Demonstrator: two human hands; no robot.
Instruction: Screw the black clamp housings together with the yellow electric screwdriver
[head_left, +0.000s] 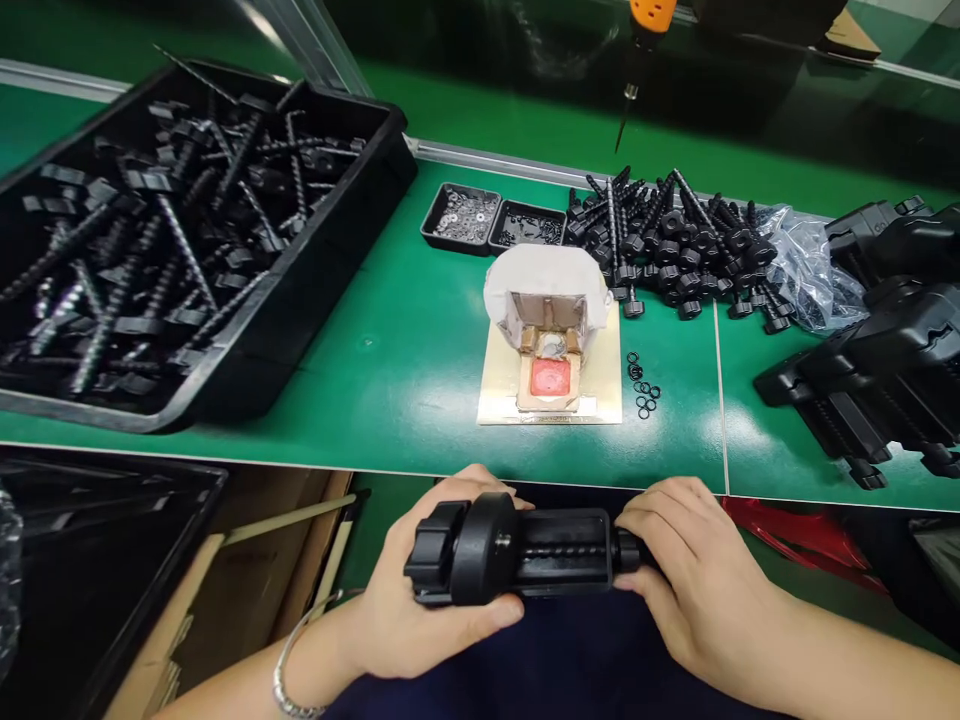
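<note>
A black clamp-like device (562, 550) with a round body, a knob at its left end and a threaded rod inside its frame lies level in front of the bench edge. My left hand (420, 590) is wrapped round the round body, thumb along the near side. At the device's right end, the fingers of my right hand (690, 570) pinch the small black end knob (628, 551). Just beyond, on the green bench, stands a white padded fixture (547, 270) with a red square, on a pale board (495, 395).
A large black bin (300, 270) of threaded rods fills the left. Behind the fixture are two small parts trays (429, 228), a pile of black knobbed screws (675, 240) and a hanging screwdriver (631, 90). Black rings (643, 388), a plastic bag (810, 265) and black assemblies (877, 370) lie right.
</note>
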